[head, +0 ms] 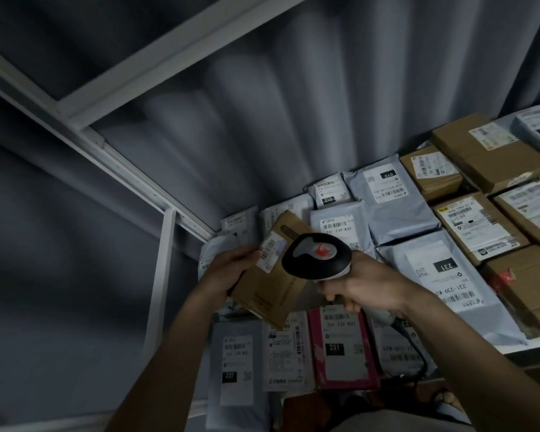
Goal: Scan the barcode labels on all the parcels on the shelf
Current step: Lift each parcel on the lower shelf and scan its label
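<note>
My left hand (228, 272) grips a flat brown cardboard parcel (272, 288) by its left edge and holds it tilted above the shelf. A white barcode label (271, 251) shows near the parcel's upper left corner. My right hand (360, 286) holds the handle of a black and grey barcode scanner (317, 256). The scanner head sits right over the parcel, just beside the label.
Grey poly mailers (396, 207) and brown boxes (487, 154) with labels cover the shelf to the right. A pink parcel (340, 350) and more mailers (236, 363) lie on a lower level. A white shelf frame (131, 176) runs at the left, a grey curtain (262, 88) behind.
</note>
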